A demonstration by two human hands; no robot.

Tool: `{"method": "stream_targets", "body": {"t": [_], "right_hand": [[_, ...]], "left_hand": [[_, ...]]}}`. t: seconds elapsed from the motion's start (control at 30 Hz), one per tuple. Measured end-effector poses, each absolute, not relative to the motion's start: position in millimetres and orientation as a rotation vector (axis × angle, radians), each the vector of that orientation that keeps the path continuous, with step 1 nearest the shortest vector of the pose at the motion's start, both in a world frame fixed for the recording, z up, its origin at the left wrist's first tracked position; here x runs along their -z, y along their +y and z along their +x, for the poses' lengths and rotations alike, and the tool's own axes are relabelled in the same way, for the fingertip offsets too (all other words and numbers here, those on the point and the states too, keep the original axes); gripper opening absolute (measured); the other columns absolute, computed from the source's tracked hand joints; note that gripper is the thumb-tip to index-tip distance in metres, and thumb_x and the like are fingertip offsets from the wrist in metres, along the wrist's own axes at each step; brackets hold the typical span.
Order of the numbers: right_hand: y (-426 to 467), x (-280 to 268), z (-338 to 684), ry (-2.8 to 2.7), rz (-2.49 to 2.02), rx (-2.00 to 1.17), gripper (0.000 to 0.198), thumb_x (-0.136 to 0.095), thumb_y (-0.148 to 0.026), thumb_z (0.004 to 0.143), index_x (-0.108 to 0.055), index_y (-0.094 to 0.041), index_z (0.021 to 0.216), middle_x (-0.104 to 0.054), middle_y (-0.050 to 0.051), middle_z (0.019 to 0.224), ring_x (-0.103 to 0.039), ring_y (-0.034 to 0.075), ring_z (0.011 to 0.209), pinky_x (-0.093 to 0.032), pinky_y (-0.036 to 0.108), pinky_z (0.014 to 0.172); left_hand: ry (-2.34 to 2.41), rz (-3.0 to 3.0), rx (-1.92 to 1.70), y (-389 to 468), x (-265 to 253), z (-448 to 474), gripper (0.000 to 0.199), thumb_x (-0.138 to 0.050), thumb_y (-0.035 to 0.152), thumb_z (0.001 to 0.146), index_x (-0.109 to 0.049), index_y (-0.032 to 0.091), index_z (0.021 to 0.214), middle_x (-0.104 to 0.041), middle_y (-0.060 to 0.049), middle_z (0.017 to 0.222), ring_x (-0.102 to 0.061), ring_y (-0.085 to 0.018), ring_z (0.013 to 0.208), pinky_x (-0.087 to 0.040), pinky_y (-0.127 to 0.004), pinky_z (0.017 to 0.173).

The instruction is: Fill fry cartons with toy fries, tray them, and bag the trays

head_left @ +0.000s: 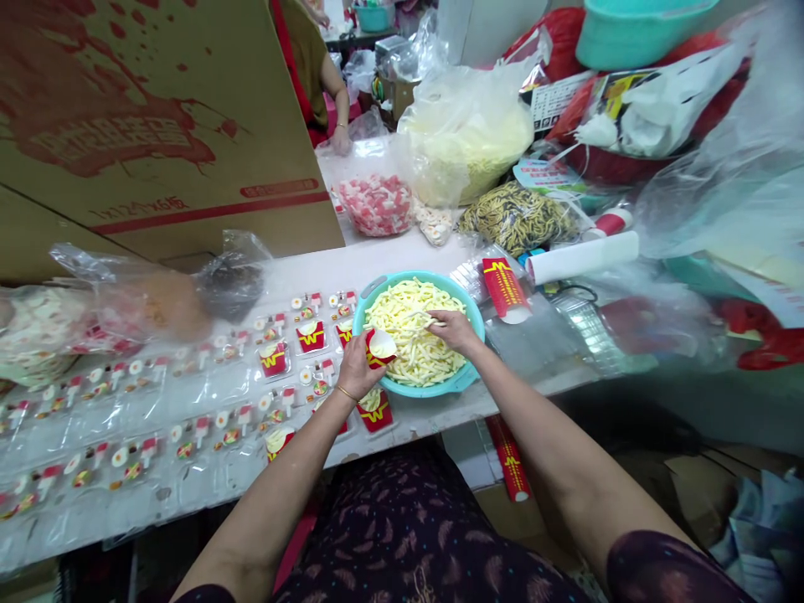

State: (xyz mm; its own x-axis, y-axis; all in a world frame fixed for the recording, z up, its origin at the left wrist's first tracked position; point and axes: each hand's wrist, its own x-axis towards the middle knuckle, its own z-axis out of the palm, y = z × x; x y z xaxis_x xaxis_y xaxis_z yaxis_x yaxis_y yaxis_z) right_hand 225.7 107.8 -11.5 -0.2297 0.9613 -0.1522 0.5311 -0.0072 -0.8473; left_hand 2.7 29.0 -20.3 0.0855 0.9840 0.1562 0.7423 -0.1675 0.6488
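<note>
A turquoise basin (476,314) on the table holds a heap of pale yellow toy french fries (433,356). At its left rim my left hand (358,368) is closed around a small red fries carton (377,360), its white opening tilted toward the heap. My right hand (453,329) reaches over the right side of the basin, its fingertips pinching some pale fries. Filled red cartons with a yellow M, such as this carton (311,337), sit in clear plastic trays to the left of the basin.
Clear trays (135,423) with small toy food pieces cover the table's left side. A large cardboard box (169,126) stands behind them. Bags of red-white pieces (377,205) and dark-striped strands (518,218) lie behind the basin. Flat red cartons (504,287) are stacked right. Another person's arm (337,96) shows beyond.
</note>
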Motion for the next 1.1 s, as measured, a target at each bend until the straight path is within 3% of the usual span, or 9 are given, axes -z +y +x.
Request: {"method": "stream_targets", "body": {"t": [0.13, 0.27, 0.47, 0.57, 0.7, 0.87, 1.1], "right_hand": [[109.8, -7.2, 228.4, -1.467, -1.361, -1.54, 0.04, -0.065, -0.025, 0.06, -0.061, -0.015, 0.099, -0.064, -0.001, 0.078, -0.057, 0.012, 0.068, -0.047, 0.027, 0.068], [101.7, -20.4, 209.9, -1.453, -1.318, -1.7, 0.036, -0.065, -0.026, 0.059, -0.062, -0.015, 0.093, -0.061, -0.001, 0.073, -0.055, 0.009, 0.059, -0.048, 0.024, 0.058], [95.3, -17.7, 191.0, -1.78, -1.271, -1.427, 0.035, -0.06, -0.025, 0.069, -0.059, -0.015, 0.102, -0.062, 0.005, 0.095, -0.057, 0.015, 0.084, -0.047, 0.028, 0.074], [93.6, -20.2, 186.4, -2.049, -1.305, -1.178, 0.024, -0.053, -0.021, 0.076, -0.063, -0.016, 0.097, -0.063, 0.006, 0.096, -0.057, 0.016, 0.09, -0.043, 0.029, 0.08], [91.6, -29.9, 177.2, -2.345, -1.388, -0.953, 0.02, -0.057, -0.015, 0.073, -0.067, -0.021, 0.089, -0.066, 0.005, 0.088, -0.059, 0.018, 0.086, -0.042, 0.028, 0.079], [94.5, -34.5, 187.3, -2.314, -1.172, -1.05, 0.032, -0.063, -0.021, 0.07, -0.063, -0.018, 0.102, -0.065, 0.005, 0.096, -0.059, 0.015, 0.08, -0.044, 0.025, 0.073], [90.2, -24.0, 176.1, -2.3, -1.275, -1.062, 0.013, -0.059, -0.01, 0.068, -0.069, -0.015, 0.075, -0.066, 0.004, 0.074, -0.058, 0.013, 0.068, -0.042, 0.023, 0.065]], "left_hand": [[1.695, 1.957, -0.82, 35.1, 13.8, 7.1, 0.069, -0.07, 0.025, 0.056, -0.038, 0.013, 0.116, -0.05, -0.011, 0.108, -0.048, -0.026, 0.102, -0.039, -0.043, 0.091], [1.647, 1.963, -0.796, 43.5, 10.6, 16.6, 0.07, -0.07, 0.025, 0.054, -0.038, 0.016, 0.116, -0.049, -0.01, 0.107, -0.048, -0.026, 0.102, -0.04, -0.042, 0.09], [1.615, 1.942, -0.77, 46.9, 11.7, 25.8, 0.07, -0.07, 0.023, 0.053, -0.039, 0.015, 0.115, -0.05, -0.01, 0.107, -0.048, -0.026, 0.102, -0.039, -0.042, 0.091], [1.612, 1.928, -0.797, 45.2, 13.0, 28.8, 0.069, -0.07, 0.023, 0.053, -0.039, 0.016, 0.114, -0.051, -0.009, 0.105, -0.049, -0.025, 0.101, -0.039, -0.042, 0.09], [1.624, 1.894, -0.848, 43.4, 15.5, 33.8, 0.065, -0.069, 0.024, 0.054, -0.04, 0.017, 0.112, -0.052, -0.008, 0.103, -0.05, -0.025, 0.099, -0.039, -0.042, 0.089], [1.626, 1.82, -0.936, 40.6, 18.8, 29.7, 0.067, -0.07, 0.026, 0.052, -0.04, 0.015, 0.111, -0.051, -0.01, 0.104, -0.051, -0.026, 0.099, -0.04, -0.043, 0.088], [1.609, 1.77, -1.017, 36.9, 18.9, 34.7, 0.067, -0.071, 0.022, 0.051, -0.04, 0.016, 0.109, -0.051, -0.009, 0.103, -0.05, -0.026, 0.098, -0.039, -0.044, 0.089]]}}
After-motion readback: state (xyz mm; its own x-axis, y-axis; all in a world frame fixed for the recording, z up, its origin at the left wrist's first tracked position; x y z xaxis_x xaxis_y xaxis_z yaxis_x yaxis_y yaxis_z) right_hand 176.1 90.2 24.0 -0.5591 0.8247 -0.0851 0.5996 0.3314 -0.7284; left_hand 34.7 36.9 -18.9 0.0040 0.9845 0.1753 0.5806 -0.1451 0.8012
